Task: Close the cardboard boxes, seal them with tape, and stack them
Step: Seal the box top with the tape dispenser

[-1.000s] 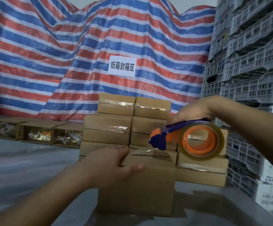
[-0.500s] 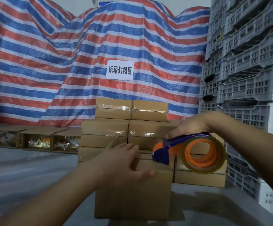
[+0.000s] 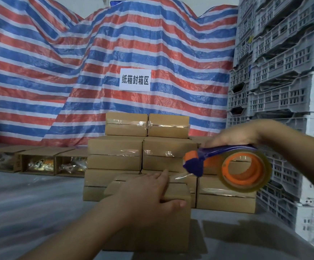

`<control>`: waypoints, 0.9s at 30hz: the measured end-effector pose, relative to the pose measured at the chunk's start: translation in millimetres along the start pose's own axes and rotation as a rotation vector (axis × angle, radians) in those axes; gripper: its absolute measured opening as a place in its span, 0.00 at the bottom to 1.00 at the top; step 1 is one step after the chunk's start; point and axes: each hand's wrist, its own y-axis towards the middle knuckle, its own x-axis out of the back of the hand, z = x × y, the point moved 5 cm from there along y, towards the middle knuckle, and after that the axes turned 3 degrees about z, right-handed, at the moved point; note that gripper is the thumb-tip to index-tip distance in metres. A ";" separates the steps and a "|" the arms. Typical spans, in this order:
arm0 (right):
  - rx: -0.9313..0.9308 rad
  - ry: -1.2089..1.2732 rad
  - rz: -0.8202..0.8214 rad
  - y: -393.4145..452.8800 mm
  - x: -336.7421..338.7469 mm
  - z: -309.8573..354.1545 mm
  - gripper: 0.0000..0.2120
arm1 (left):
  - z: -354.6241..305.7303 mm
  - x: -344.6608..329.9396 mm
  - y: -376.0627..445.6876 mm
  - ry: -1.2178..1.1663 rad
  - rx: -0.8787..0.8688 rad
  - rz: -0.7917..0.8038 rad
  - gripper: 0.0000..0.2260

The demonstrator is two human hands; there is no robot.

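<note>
A closed cardboard box [image 3: 152, 228] stands on the grey surface in front of me. My left hand [image 3: 148, 192] lies flat on its top, fingers stretched forward and thumb over the front edge. My right hand [image 3: 233, 136] grips the blue handle of a tape dispenser [image 3: 227, 166] with an orange core and a clear roll. The dispenser's blue nose hovers just above the box's far right top edge, a strip of clear tape running from it to the box top. Behind stands a stack of taped boxes [image 3: 143, 149].
Three open boxes [image 3: 38, 162] with packed goods lie on their sides at the left. Grey plastic crates [image 3: 283, 91] tower on the right. A striped tarpaulin [image 3: 58, 72] with a white sign [image 3: 134, 79] hangs behind. Bare grey surface [image 3: 30, 203] spreads to the left.
My left hand slid up from the box's front onto its top. My right hand brought the dispenser down and right to the box's far edge. The view shifted slightly.
</note>
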 end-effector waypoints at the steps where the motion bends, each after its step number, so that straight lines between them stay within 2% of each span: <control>1: -0.024 0.036 -0.017 -8.2 8.1 -6.1 0.19 | 0.6 0.3 -0.9 -0.009 -0.002 -0.005 0.40; 4: -0.100 0.044 -0.053 -25.5 19.8 -18.3 0.22 | -1.8 0.9 -2.7 -0.040 -0.038 0.006 0.35; 8: -0.234 -0.391 -0.179 -17.1 0.8 -6.0 0.28 | -1.8 -2.8 -0.3 -0.042 -0.046 0.039 0.30; 14: -0.320 -0.810 -0.408 -22.4 -20.2 49.4 0.24 | 4.2 -7.0 7.0 -0.044 -0.008 0.063 0.29; 18: -0.353 -1.037 -0.392 -22.0 -31.6 72.8 0.22 | 6.2 -8.1 8.6 -0.059 0.008 0.071 0.29; 25: -0.366 -1.293 -0.389 -15.9 -42.8 102.2 0.12 | 6.9 -6.1 5.4 -0.040 0.019 0.056 0.30; 27: -0.379 -1.428 -0.308 -10.9 -56.8 91.5 0.09 | 6.5 -5.1 3.3 -0.045 0.018 0.061 0.31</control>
